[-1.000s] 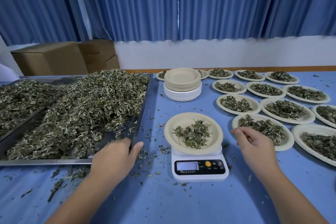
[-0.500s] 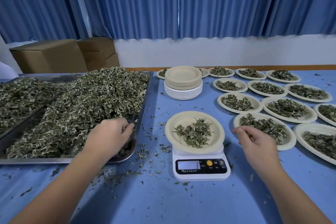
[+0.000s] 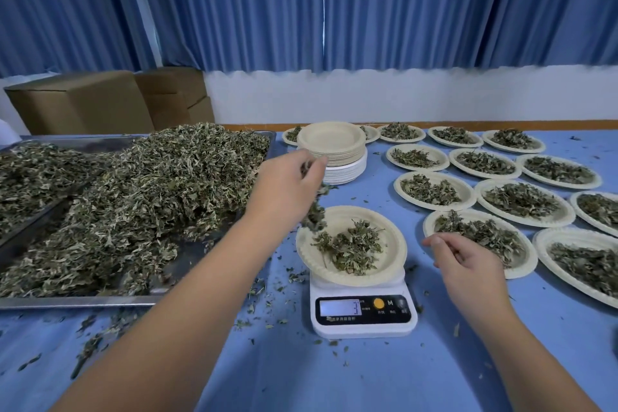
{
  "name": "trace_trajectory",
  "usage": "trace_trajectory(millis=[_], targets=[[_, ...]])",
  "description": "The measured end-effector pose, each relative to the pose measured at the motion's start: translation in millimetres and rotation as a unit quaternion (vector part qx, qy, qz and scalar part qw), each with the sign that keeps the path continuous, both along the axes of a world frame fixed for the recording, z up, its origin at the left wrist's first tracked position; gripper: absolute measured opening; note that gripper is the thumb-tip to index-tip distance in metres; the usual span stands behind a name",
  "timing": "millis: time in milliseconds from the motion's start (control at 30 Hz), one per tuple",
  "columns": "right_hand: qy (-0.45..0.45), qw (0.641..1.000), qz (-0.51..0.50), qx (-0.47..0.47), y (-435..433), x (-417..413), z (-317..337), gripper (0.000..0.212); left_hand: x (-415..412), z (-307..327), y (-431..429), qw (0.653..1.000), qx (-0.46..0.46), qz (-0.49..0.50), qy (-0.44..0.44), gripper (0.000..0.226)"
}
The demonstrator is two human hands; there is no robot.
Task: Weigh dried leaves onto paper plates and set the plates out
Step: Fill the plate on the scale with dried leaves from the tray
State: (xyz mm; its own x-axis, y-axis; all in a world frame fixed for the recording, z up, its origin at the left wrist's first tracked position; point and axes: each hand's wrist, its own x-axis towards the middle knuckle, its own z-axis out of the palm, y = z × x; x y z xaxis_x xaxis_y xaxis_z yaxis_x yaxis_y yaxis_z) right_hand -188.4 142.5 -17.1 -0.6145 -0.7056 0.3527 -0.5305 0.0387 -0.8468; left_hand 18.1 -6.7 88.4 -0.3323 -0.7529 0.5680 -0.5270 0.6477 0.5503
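- Blue is the surface point(image 3: 334, 378), flecked with leaf crumbs around the scale and along the front of the tray.
- Your left grip point(image 3: 287, 184) hangs in mid-frame, fingers curled round a clump of dried leaves point(image 3: 314, 216). Some of them trail down from the fingers to just above the left rim of the paper plate.
- That paper plate point(image 3: 394, 244) sits on the white scale point(image 3: 363, 311), just below centre, with a small heap of leaves lying in it. The scale's display is too blurred to read.
- Your right grip point(image 3: 465, 264) hovers just right of the plate, fingers loosely curled and apart, with nothing in them.
- At left, the metal tray point(image 3: 100, 301) carries the big leaf pile point(image 3: 150, 197).
- Above the scale stands the stack of empty plates point(image 3: 331, 144), partly behind your left grip.
- On the right side, the filled plates point(image 3: 466, 192) lie in rows.
- Cardboard boxes point(image 3: 83, 104) stand at upper left, under blue curtains point(image 3: 234, 3).
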Motion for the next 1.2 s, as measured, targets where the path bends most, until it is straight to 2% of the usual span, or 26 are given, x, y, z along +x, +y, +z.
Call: trace_trajectory(millis=[133, 200, 267, 333, 433, 567, 700, 767, 867, 967, 1067, 1200], targets=[[0.0, 1.0, -0.006, -0.004, 1, 2, 3, 0.025, -27, -13, 3, 0.997, 0.046, -0.061, 0.029, 0.028], [0.001, 1.0, -0.005, -0.006, 1, 3, 4, 0.026, -32, -25, 5, 0.991, 0.083, -0.107, -0.016, 0.024], [0.001, 1.0, -0.002, -0.008, 1, 3, 5, 0.027, -30, -36, 9, 0.978, 0.119, -0.157, -0.075, 0.033], [0.002, 1.0, 0.001, -0.014, 1, 3, 6, 0.028, -23, -44, 13, 0.968, 0.133, -0.182, -0.113, 0.052], [0.002, 1.0, 0.009, -0.021, 0, 2, 5, 0.03, -8, -51, 20, 0.972, 0.118, -0.176, -0.102, 0.062], [-0.006, 1.0, 0.012, -0.028, 1, 2, 4, 0.028, 18, -59, 23, 0.983, 0.124, -0.125, -0.045, 0.034], [0.002, 1.0, 0.016, -0.026, 3, 2, 4, 0.028, 54, -65, 18, 0.992, 0.035, -0.031, -0.116, 0.022], [0.005, 0.999, 0.018, -0.026, 3, 2, 4, 0.029, 72, -68, 17, 0.988, 0.025, 0.038, -0.149, 0.021], [0.012, 0.999, 0.019, -0.027, 3, 2, 3, 0.032, 94, -70, 19, 0.977, 0.052, 0.145, -0.146, 0.024], [0.018, 0.999, 0.022, -0.028, 3, 1, 2, 0.032, 106, -73, 19, 0.935, 0.132, 0.237, -0.226, 0.041], [0.028, 0.999, 0.024, -0.025, 2, 1, 1, 0.03, 108, -76, 19, 0.898, 0.218, 0.243, -0.293, 0.06], [0.04, 0.999, 0.02, -0.024, 0, 2, 0, 0.028, 104, -78, 23, 0.905, 0.228, 0.206, -0.296, 0.059]])
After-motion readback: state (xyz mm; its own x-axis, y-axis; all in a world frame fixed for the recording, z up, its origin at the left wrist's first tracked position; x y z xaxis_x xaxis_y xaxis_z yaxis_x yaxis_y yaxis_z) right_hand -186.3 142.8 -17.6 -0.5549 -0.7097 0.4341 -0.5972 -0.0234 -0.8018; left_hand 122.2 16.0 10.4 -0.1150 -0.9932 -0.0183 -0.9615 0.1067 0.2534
